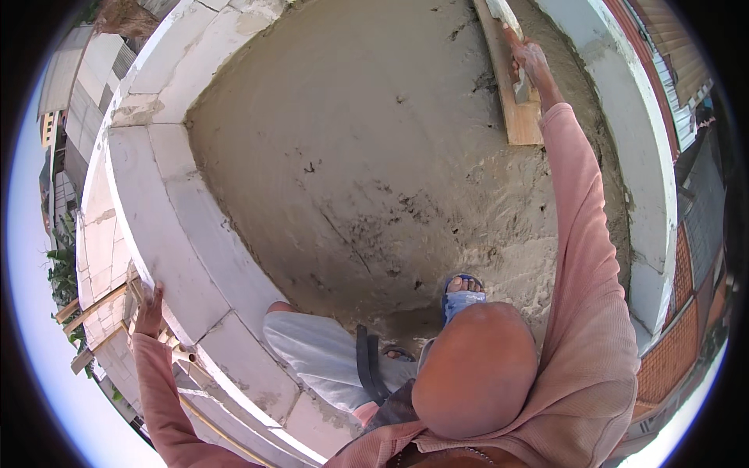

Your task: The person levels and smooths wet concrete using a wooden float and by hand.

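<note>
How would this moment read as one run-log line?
Right hand: gripping wooden float | Left hand: at edge of block wall | Under wooden float: grey cement

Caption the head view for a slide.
Right hand grips a wooden float on wet cement; left hand at the block wall.

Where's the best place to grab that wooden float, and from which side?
Likely the raised pale handle, from above and the right, where the right hand grips it: it stands proud along the board, whose wide underside faces the wet mortar.
</note>
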`<action>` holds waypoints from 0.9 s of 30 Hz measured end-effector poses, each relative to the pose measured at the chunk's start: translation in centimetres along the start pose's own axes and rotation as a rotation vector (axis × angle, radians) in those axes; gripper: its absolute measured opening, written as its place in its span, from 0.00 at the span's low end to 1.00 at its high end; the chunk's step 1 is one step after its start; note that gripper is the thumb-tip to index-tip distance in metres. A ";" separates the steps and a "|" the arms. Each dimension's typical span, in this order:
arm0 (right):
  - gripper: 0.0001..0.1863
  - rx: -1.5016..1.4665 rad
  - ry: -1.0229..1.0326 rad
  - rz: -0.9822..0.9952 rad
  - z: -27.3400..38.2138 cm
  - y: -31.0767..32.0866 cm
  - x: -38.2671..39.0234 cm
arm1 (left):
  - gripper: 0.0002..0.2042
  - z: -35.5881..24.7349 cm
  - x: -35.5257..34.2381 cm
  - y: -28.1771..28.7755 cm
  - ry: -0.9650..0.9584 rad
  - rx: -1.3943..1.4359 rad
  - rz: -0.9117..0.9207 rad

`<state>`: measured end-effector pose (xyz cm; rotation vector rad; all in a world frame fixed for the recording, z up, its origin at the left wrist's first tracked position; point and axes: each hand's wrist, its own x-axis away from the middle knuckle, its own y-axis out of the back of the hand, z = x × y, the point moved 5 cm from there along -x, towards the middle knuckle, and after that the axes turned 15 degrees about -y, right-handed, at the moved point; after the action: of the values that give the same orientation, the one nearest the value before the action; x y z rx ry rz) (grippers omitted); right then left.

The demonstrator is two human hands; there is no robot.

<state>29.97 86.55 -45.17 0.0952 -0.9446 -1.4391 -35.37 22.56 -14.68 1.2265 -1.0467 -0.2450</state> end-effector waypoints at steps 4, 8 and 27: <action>0.41 0.133 0.068 0.112 3.7 -1.5 -3.8 | 0.26 3.6 -1.2 -1.3 -0.132 -0.365 0.202; 0.37 0.154 0.133 0.265 5.9 -5.8 0.7 | 0.24 9.3 0.7 -0.9 -0.129 -0.390 0.240; 0.36 0.246 -0.023 0.020 2.1 -0.3 -4.1 | 0.42 4.4 -1.4 -1.2 -0.005 0.032 -0.016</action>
<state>29.11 90.99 -45.95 0.2513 -1.1359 -1.3031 -39.01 20.16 -16.61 1.2637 -1.0489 -0.2445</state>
